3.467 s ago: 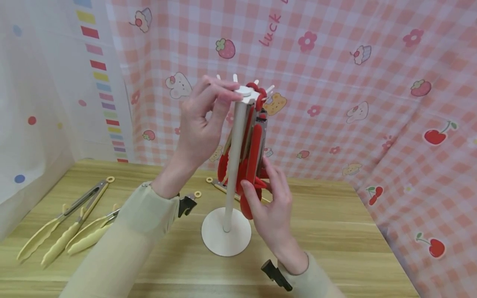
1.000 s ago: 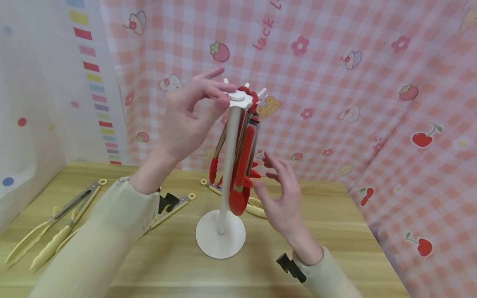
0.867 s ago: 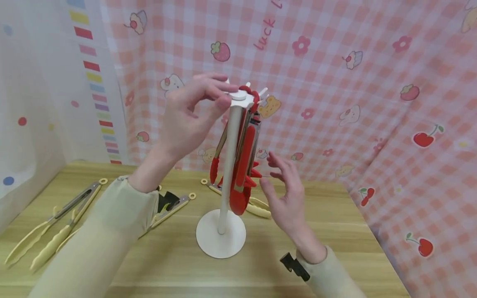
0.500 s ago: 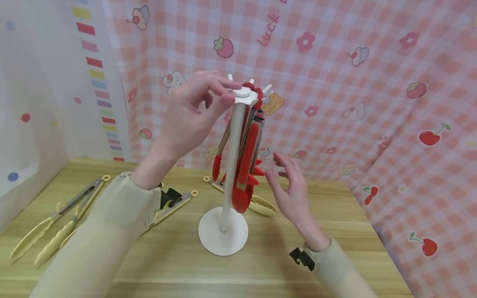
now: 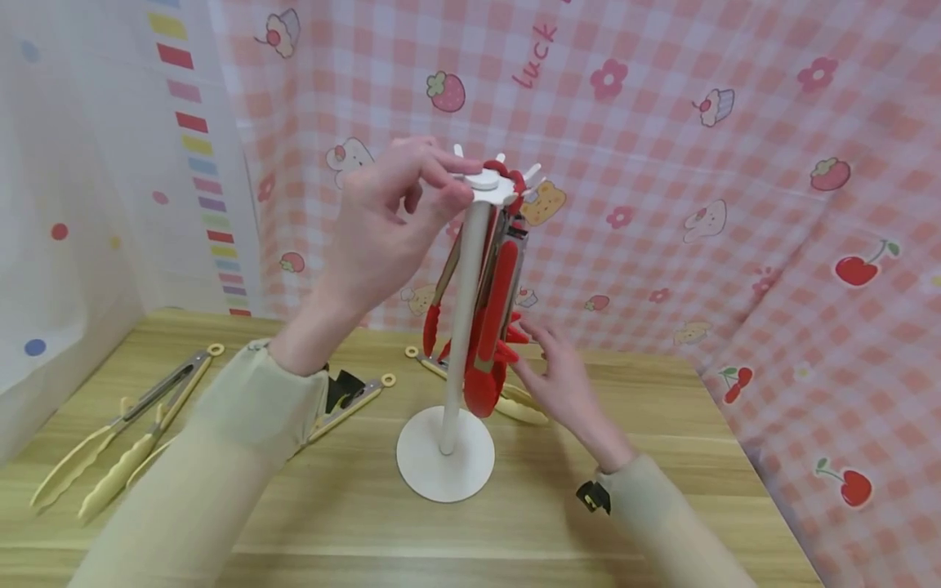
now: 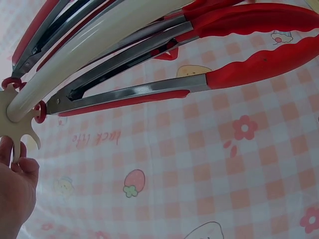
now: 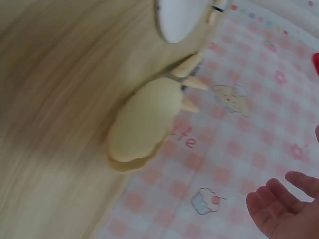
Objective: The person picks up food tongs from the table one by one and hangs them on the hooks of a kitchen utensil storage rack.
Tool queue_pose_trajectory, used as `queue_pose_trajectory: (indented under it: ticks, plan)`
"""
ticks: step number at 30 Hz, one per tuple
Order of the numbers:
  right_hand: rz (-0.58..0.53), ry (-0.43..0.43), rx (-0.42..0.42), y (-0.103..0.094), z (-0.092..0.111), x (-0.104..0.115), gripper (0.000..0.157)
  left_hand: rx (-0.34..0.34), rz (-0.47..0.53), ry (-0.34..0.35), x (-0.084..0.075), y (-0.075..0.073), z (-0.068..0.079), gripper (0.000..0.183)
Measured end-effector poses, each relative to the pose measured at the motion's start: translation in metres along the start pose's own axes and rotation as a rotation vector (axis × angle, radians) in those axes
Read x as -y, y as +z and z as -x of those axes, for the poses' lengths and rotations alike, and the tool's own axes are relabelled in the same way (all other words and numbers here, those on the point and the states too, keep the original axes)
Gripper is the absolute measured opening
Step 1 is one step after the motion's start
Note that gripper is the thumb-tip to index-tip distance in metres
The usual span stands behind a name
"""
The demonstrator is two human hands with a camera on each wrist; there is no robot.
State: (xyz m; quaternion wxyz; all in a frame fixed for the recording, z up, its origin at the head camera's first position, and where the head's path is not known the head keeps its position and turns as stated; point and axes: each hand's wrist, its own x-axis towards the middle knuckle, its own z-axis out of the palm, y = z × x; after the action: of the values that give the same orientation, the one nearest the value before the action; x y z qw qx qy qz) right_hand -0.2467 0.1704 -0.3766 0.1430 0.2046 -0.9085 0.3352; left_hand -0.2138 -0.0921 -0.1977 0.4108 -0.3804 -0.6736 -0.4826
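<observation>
In the head view, a white utensil stand [image 5: 460,327] rises upright from a round base. My left hand [image 5: 397,216] pinches the edge of its hooked top between thumb and fingers; the left wrist view shows those fingers at a hook [image 6: 16,149]. Several red-tipped metal tongs [image 5: 497,306] hang by red rings on the stand's right and far sides. My right hand [image 5: 564,388] is beside their lower ends, fingers loosely bent; whether the fingertips touch them is unclear. In the right wrist view the right hand [image 7: 286,209] holds nothing.
Yellow tongs [image 5: 132,441] lie spread on the wooden table [image 5: 353,523] at left, with others partly behind my left forearm [image 5: 349,412]. Another yellow pair [image 5: 522,406] lies behind the stand. A pink checked cloth [image 5: 647,163] covers the wall behind.
My right hand let go of the red tongs, drew back to the right, and has now come in close to them again. My left hand has stayed at the stand's top.
</observation>
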Motion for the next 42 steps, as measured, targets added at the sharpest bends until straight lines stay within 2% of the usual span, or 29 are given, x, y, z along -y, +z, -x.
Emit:
queue_pose_trajectory:
  ticks: [7,14,16,19,23,26,30,36,42]
  plan:
    - [0.110,-0.016,0.082,0.015,-0.006,-0.013,0.047,-0.005,-0.022,0.006,-0.002,0.004,0.002,0.064]
    - [0.125,-0.048,0.210,0.026,-0.013,-0.021,0.054,-0.022,-0.046,0.014,-0.004,0.005,0.001,0.014]
    - [0.126,-0.056,0.233,0.029,-0.015,-0.023,0.056,-0.029,-0.049,0.020,-0.005,0.006,0.001,0.015]
    - [0.109,-0.046,0.276,0.034,-0.017,-0.027,0.055,-0.036,-0.054,0.030,-0.007,0.008,0.002,0.035]
    - [0.122,-0.031,0.347,0.041,-0.020,-0.032,0.043,-0.052,-0.054,0.038,-0.007,0.010,0.002,0.062]
    - [0.129,-0.033,0.383,0.045,-0.021,-0.034,0.037,-0.072,-0.062,0.050,-0.006,0.012,0.003,0.065]
    - [0.131,-0.037,0.406,0.048,-0.022,-0.035,0.037,-0.097,-0.066,0.078,-0.003,0.016,0.003,0.066]
    - [0.170,-0.055,0.436,0.053,-0.022,-0.038,0.018,-0.130,-0.077,0.089,0.001,0.020,0.005,0.067]
    - [0.208,-0.048,0.463,0.057,-0.025,-0.039,0.020,-0.151,-0.080,0.074,-0.001,0.020,0.006,0.065]
